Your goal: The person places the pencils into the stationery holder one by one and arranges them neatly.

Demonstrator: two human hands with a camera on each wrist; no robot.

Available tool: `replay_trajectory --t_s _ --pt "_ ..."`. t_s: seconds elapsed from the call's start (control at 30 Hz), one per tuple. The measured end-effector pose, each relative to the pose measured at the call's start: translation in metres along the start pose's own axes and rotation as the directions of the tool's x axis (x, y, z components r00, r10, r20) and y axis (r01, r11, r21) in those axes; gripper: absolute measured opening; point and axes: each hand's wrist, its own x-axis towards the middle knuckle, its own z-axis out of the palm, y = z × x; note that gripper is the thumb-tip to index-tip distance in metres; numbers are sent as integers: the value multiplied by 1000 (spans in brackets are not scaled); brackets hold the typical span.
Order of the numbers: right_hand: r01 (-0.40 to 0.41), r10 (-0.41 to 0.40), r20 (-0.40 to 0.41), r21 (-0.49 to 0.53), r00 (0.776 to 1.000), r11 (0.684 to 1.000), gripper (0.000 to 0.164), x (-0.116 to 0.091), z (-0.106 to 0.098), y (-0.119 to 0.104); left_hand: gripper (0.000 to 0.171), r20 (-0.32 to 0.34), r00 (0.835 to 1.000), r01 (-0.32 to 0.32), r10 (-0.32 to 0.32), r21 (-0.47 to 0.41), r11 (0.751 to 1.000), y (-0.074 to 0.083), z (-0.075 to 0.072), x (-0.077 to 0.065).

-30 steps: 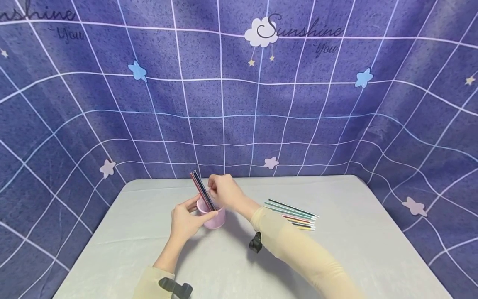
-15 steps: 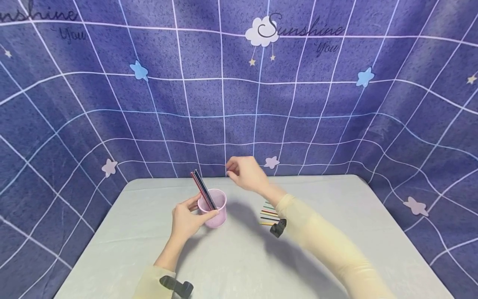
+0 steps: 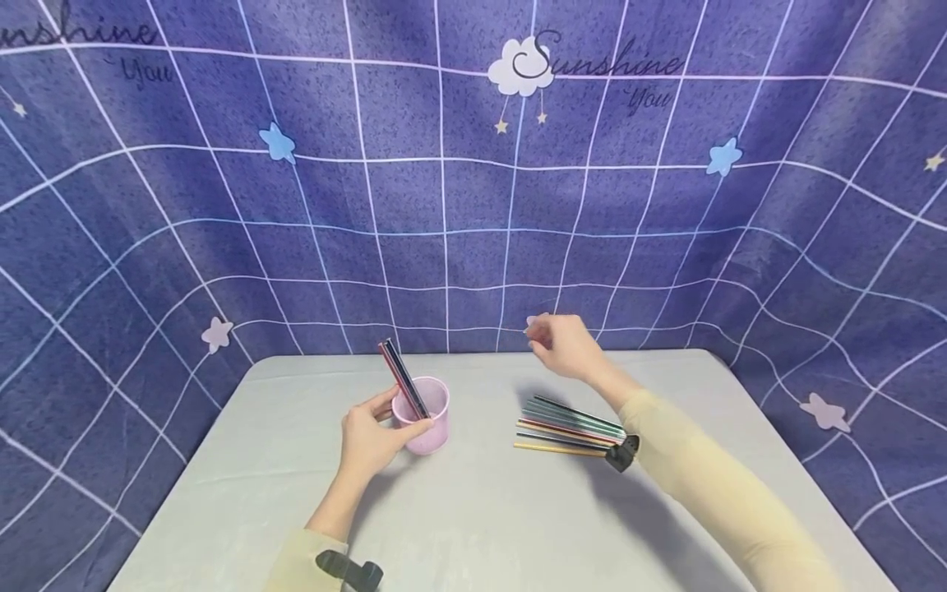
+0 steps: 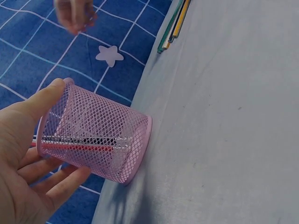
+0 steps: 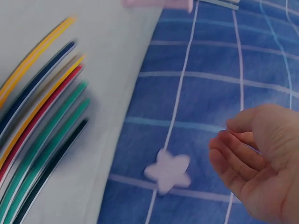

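Observation:
My left hand (image 3: 370, 437) grips a pink mesh pencil cup (image 3: 435, 432) by its rim, thumb on one side and fingers on the other. Inside the cup lean a few pencils (image 3: 403, 376), dark and red, their upper ends sticking out toward the back left. In the left wrist view the mesh wall (image 4: 96, 128) shows their lower parts. My right hand (image 3: 568, 347) is above the back of the table with loosely curled fingers and nothing between them. Below it lies a fanned row of pencils (image 3: 565, 426), in green, red, yellow and dark colours.
A pale cloth covers the table (image 3: 473, 518). Behind and at both sides hangs a blue-purple curtain (image 3: 473, 197) with grid lines, stars and a cloud. A dark camera mount (image 3: 624, 453) on the right wrist overlaps the right ends of the pencils in the head view.
My right hand has left the cup and travelled right, to above the loose pencils, which show more fully now. The left hand and the cup stay in place.

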Motion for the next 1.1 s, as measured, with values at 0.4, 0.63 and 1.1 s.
replay_trajectory --t_s 0.4,0.63,1.1 --pt "-64 72 136 -61 988 996 5 -48 4 51 85 -5 1000 -6 6 13 1000 -1 -3 -1" --pt "-46 58 238 -58 970 997 6 -76 12 68 83 -5 1000 -12 12 -11 1000 -3 0 1" --pt "-41 70 298 -102 952 994 7 -100 31 75 82 -9 1000 -14 14 4 1000 -2 1 2"
